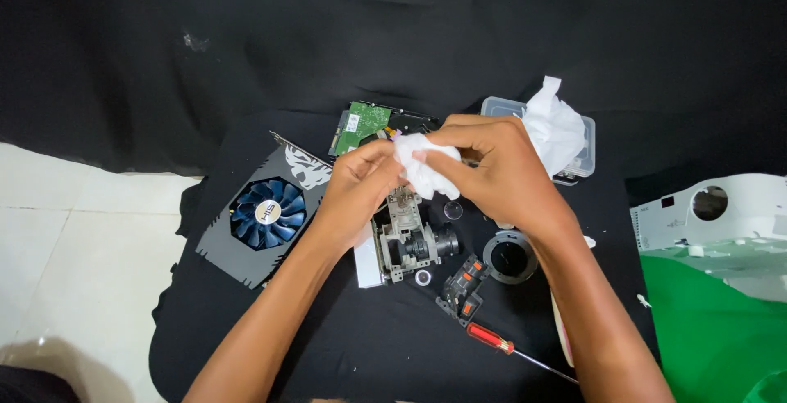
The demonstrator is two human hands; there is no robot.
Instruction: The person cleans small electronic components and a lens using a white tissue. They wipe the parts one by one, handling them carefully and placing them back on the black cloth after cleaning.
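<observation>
I am pinching a crumpled white tissue (pixel 422 165) between my left hand (pixel 361 186) and right hand (pixel 492 169), held close together above a grey lens assembly (pixel 410 243), beside a blue-fanned graphics card (pixel 266 214) and a clear plastic box (pixel 574 136).

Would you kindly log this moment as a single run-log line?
left hand: pinches white tissue | right hand: grips same tissue | below: grey lens assembly | near: red-handled screwdriver, graphics card
</observation>
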